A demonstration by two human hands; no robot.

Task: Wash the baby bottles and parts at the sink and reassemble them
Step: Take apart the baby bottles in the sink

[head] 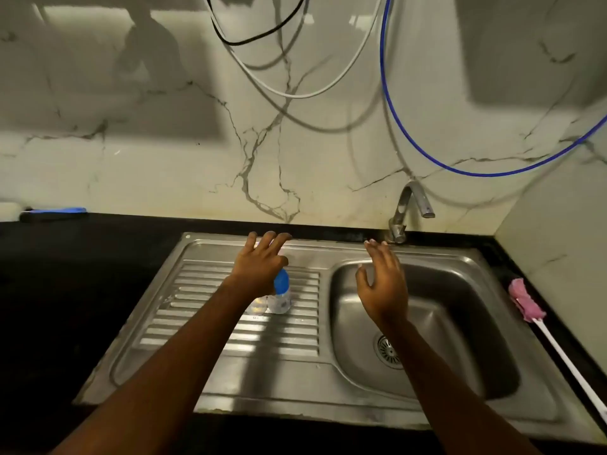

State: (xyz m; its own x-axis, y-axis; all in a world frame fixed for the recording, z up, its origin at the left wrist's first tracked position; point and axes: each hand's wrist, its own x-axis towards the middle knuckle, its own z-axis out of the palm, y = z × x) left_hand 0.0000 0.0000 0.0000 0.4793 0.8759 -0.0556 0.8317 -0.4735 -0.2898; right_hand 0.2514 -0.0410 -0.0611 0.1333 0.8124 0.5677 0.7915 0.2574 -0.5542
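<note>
Hovering: left hand [259, 267] splayed over baby bottle [280, 298] — right hand [384, 287] loose-fingered, empty, above sink [460, 323].

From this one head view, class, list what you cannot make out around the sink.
Head view throughout.
Second baby bottle: mostly hidden by the left hand; its top is unseen.
Bottle brush: handle end cut off by the right edge.
Blue and black object on the counter: too blurred to identify.
Blue-capped baby bottle: its print is too small to read.
</note>
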